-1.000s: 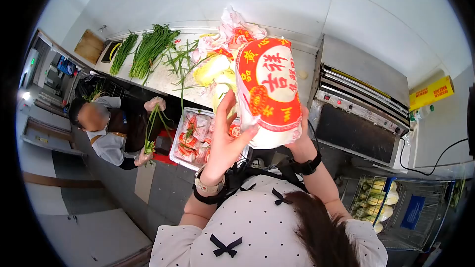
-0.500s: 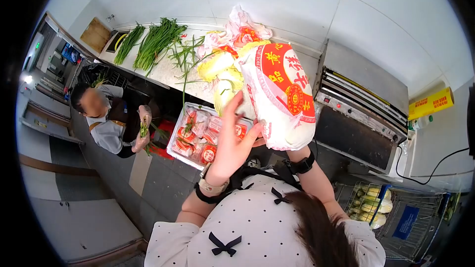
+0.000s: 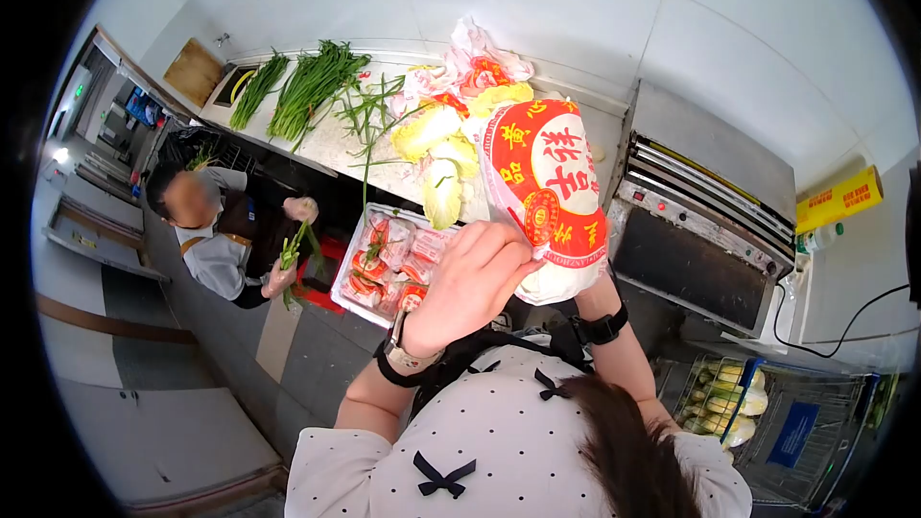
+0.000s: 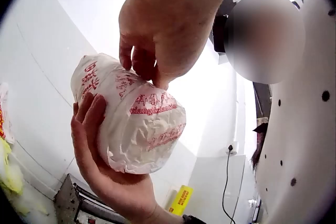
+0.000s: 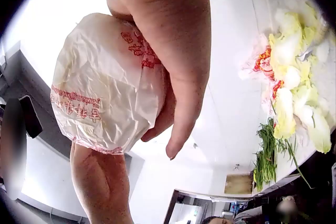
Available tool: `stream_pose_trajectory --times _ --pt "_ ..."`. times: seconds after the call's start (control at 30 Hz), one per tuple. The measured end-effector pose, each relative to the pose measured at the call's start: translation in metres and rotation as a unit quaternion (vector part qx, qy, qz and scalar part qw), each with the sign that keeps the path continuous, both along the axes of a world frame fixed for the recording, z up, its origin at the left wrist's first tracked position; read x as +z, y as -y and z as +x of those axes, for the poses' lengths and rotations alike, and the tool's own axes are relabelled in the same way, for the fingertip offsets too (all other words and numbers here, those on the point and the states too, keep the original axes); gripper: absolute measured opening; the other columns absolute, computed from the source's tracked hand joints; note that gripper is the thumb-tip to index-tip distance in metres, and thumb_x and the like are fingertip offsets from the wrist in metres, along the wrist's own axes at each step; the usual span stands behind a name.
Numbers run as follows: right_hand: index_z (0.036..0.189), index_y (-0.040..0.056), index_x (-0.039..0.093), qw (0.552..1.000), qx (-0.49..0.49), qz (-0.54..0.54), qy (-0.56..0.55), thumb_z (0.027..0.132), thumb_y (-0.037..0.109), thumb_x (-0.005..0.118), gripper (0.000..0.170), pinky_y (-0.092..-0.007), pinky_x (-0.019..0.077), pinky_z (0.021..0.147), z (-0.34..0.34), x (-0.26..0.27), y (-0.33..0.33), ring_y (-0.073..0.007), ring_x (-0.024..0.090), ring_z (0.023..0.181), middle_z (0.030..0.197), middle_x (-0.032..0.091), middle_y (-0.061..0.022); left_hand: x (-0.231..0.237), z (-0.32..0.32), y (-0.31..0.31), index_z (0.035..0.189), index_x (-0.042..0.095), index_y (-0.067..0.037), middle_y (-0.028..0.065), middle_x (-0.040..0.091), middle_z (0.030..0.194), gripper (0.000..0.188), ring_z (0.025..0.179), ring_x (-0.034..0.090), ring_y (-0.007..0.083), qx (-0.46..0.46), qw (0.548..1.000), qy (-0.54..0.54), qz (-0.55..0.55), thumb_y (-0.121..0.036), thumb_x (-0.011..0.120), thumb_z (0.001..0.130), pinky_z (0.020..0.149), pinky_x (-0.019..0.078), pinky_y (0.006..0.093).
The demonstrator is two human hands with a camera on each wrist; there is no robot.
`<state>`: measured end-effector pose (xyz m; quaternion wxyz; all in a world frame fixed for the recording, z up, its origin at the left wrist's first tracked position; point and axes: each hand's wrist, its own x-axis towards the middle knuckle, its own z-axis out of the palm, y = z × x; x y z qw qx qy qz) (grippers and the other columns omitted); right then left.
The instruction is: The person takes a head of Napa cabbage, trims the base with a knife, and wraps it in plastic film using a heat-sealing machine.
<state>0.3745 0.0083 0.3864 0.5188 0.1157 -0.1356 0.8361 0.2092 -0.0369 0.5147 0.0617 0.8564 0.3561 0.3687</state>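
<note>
Fingers of the left hand [image 3: 470, 273] pinch the edge of a wrapped bundle [image 3: 561, 177]

Along the wall runs a long counter [image 3: 389, 179], with a metal appliance [image 3: 710, 221] beside it and a wire cart [image 3: 823, 403] at the lower right. To the left, another person [image 3: 216, 249] holds a few green stalks [image 3: 290, 254]. A white box [image 3: 361, 311] of smaller wrapped packs [image 3: 414, 270] is near the counter's front edge. The bundle is in the air between the two hands, its red and white printed side showing in the head view.

On the counter lie long greens [image 3: 315, 91], then pale yellow cabbage leaves [image 3: 443, 194] with crumpled wrappers [image 3: 480, 62] behind them. A yellow carton [image 3: 839, 201] is past the appliance.

The right hand [image 3: 597, 295] cups the bundle, its fingers bent around the side and apart from the thumb. The left hand's fingers are bent and close together, their tips and thumb tip meeting at the wrapping.
</note>
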Motion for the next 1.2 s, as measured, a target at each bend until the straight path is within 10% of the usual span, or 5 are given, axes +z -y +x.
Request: stream_pose_trajectory --times 0.23,0.77,0.97,1.2 --pt "0.130 0.0064 0.037 0.998 0.008 -0.052 0.017 0.087 0.046 0.038 0.059 -0.0423 0.0419 0.094 0.003 -0.003 0.002 -0.0275 0.050 0.113 0.130 0.045 -0.0142 0.014 -0.005 0.006 0.086 0.054 -0.003 0.0092 0.052 0.088 0.024 0.082 0.053 0.0265 -0.015 0.999 0.001 -0.050 -0.013 0.068 0.068 0.071 0.0435 0.0348" --pt "0.133 0.0065 0.033 0.990 -0.054 -0.046 0.120 0.085 0.051 0.043 0.066 -0.0415 0.0403 0.096 0.006 -0.009 0.009 -0.0257 0.047 0.116 0.132 0.043 -0.0134 -0.001 -0.034 -0.024 0.077 0.050 -0.003 0.0109 0.051 0.071 0.013 0.063 0.053 0.0257 0.285 0.955 0.041 0.071 -0.001 0.060 0.068 0.056 0.0433 0.0349" --pt "0.133 0.0067 0.033 0.991 -0.047 -0.042 0.117 0.084 0.052 0.044 0.067 -0.0415 0.0403 0.096 0.006 -0.008 0.006 -0.0255 0.047 0.116 0.132 0.043 -0.0131 0.011 -0.016 -0.001 0.087 0.052 -0.003 0.0074 0.053 0.076 0.028 0.062 0.054 0.0203 0.080 0.980 0.125 -0.135 -0.012 0.071 0.068 0.056 0.0440 0.0296" --pt "0.133 0.0069 0.033 0.992 -0.046 -0.043 0.109 0.083 0.053 0.045 0.068 -0.0415 0.0402 0.096 0.005 -0.007 0.003 -0.0253 0.047 0.116 0.132 0.043 -0.0129 -0.008 -0.004 -0.024 0.077 0.049 -0.003 0.0108 0.051 0.072 0.020 0.064 0.054 0.0284 0.064 0.998 0.019 -0.016 -0.015 0.065 0.077 0.053 0.0418 0.0352"
